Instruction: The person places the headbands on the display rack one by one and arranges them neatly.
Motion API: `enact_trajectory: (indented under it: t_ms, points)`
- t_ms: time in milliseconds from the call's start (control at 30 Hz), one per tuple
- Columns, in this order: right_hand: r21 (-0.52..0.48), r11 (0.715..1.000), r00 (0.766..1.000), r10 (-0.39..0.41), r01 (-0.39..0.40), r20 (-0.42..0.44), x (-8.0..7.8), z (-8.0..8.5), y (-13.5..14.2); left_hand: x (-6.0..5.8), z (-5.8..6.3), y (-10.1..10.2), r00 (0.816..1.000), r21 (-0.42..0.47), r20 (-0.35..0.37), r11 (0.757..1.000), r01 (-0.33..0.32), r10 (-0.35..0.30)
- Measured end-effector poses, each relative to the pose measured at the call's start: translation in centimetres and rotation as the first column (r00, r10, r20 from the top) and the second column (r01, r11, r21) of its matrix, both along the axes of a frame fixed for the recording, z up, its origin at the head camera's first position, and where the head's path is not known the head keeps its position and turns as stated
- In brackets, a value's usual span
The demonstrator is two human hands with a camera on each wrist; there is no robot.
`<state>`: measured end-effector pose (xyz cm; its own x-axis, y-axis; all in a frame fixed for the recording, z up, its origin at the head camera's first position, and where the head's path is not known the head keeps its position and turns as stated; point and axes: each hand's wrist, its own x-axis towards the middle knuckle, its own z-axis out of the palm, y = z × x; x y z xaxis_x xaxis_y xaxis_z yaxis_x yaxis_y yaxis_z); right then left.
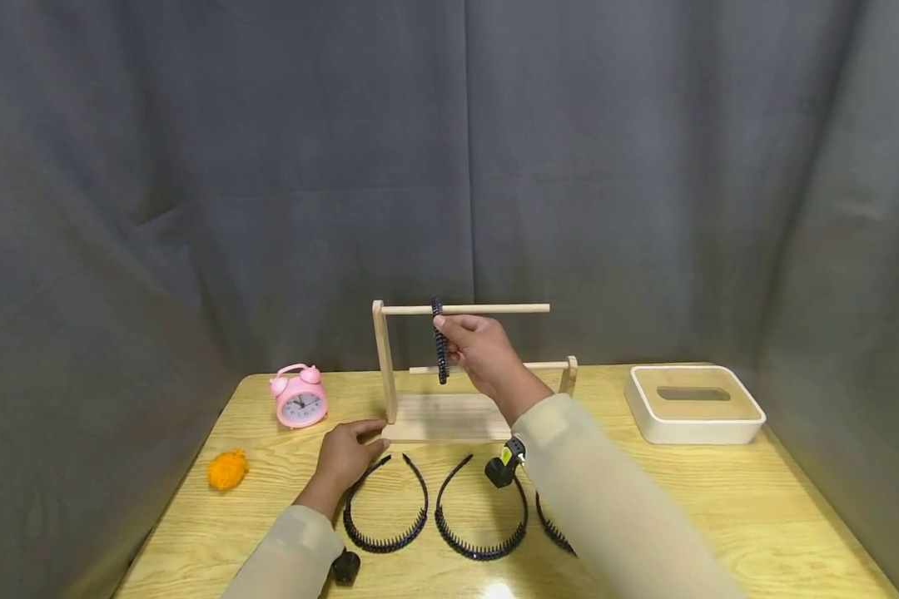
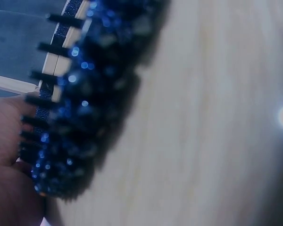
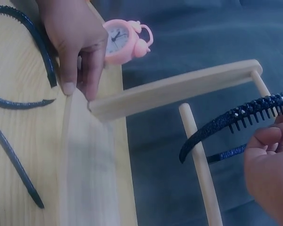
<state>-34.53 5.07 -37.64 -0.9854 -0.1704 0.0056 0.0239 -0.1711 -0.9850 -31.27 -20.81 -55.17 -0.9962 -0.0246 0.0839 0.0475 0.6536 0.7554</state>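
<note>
A wooden stand (image 1: 449,420) has an upper rod (image 1: 505,309) and a lower rod (image 1: 547,365). My right hand (image 1: 487,353) pinches a dark toothed headband (image 3: 217,123) at the upper rod; its top is level with that rod and its ends hang near the lower one. At the left end of the base, my left hand (image 1: 345,456) holds the corner between thumb and fingers. In front of the stand lie a headband (image 1: 382,545) beside my left wrist, another headband (image 1: 479,552) in the middle, and a third headband (image 1: 553,532) partly hidden by my right sleeve.
Left of the stand is a pink alarm clock (image 1: 300,401), with an orange fluffy ball (image 1: 227,469) nearer the front. A white tissue box (image 1: 692,428) with a wooden top sits at the right. Grey curtain (image 1: 449,166) surrounds the table (image 1: 749,516).
</note>
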Motion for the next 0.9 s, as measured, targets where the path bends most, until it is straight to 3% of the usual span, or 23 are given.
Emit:
enact_trajectory:
  t_ms: [400, 900]
  points:
    - [-0.005, 0.999, 0.998, 0.051, -0.051, -0.026, -0.2, -0.4, -3.0, 0.4, 0.3, -0.5, 1.000, 0.007, 0.018, 1.000, -0.011, 0.011]
    - [0.054, 0.997, 0.997, 0.064, -0.063, -0.033, -0.2, -0.8, -3.5, 0.4, 0.3, -0.6, 1.000, 0.009, 0.020, 1.000, -0.008, 0.008]
